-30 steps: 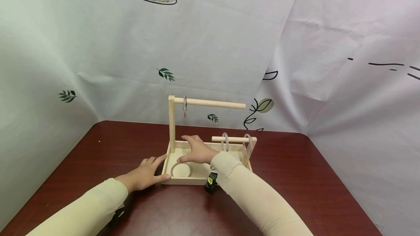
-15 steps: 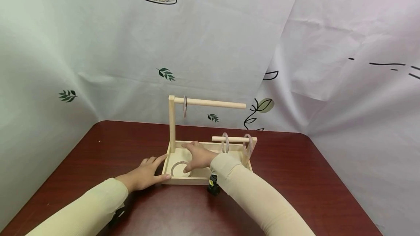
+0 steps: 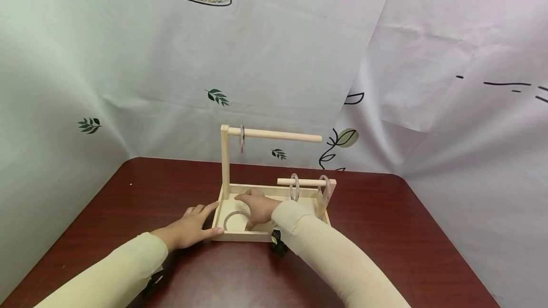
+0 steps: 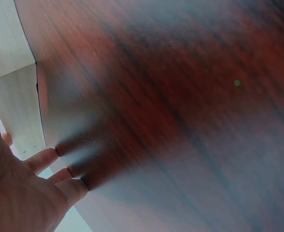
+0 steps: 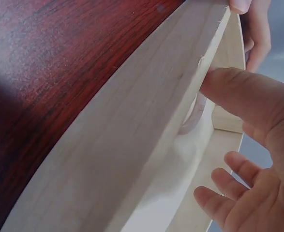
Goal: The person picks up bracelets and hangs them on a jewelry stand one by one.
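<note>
A pale translucent bangle (image 3: 226,220) lies flat at the left end of a light wooden tray (image 3: 241,237). My right hand (image 3: 259,208) reaches down into the tray beside it, fingers spread toward the back. In the right wrist view the thumb (image 5: 243,89) overlaps one end of the bangle (image 5: 196,117), close to the front wall; the other fingers hang loosely and the index finger is hidden. My left hand (image 3: 188,229) rests against the tray's left end, its thumb at the front corner and its straight fingers along the side.
From the tray's left rear rises a post with a high bar (image 3: 278,135), where one bangle (image 3: 242,141) hangs. A lower bar (image 3: 306,182) on the right carries two more bangles (image 3: 295,193). The tray stands on a dark red wooden table (image 3: 141,194) before a patterned cloth (image 3: 291,61).
My right hand has lowered into the tray, its thumb shifting from over the bangle to the bangle's right side. My left hand has stayed at the tray's left end.
</note>
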Demonstrator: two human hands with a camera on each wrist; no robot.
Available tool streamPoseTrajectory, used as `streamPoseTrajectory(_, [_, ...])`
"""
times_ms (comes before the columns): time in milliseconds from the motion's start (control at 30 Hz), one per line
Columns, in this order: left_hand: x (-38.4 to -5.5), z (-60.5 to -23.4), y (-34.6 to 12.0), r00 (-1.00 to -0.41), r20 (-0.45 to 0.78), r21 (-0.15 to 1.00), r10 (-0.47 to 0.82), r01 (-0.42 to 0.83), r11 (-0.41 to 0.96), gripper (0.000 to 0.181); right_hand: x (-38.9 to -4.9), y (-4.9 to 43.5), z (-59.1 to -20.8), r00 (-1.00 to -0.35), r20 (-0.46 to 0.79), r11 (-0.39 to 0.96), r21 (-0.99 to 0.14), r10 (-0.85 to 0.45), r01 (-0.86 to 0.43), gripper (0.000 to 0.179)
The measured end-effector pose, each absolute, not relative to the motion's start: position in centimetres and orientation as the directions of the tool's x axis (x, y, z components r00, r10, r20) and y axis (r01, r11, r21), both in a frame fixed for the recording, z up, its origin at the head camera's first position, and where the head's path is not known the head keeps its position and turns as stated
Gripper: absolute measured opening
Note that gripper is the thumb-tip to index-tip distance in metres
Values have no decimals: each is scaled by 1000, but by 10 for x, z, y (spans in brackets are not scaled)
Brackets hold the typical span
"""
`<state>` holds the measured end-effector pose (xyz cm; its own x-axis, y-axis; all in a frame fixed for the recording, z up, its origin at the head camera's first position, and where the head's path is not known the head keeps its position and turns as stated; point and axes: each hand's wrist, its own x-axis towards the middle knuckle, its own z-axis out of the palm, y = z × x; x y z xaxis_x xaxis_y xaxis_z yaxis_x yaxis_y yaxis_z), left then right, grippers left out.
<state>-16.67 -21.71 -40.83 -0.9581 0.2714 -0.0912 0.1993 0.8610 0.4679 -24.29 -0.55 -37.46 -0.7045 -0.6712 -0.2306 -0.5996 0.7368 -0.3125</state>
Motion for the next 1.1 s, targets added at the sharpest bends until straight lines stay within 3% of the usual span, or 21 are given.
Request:
streamPoseTrajectory(300, [-167, -408, -217, -957, -96, 469, 275, 200, 860, 87, -242, -13, -375, -662, -277, 714, -171, -696, -679, 87])
streamPoseTrajectory(700, [-168, -410, -217, -958, -102, 467, 268, 192, 863, 87, -242, -18, -378, -639, -330, 706, -148, -695, -692, 82])
streamPoseTrajectory(1100, [-168, -411, -217, -961, -112, 473, 253, 172, 864, 88, -243, -19, -382, -651, -282, 701, -139, -705, -699, 76])
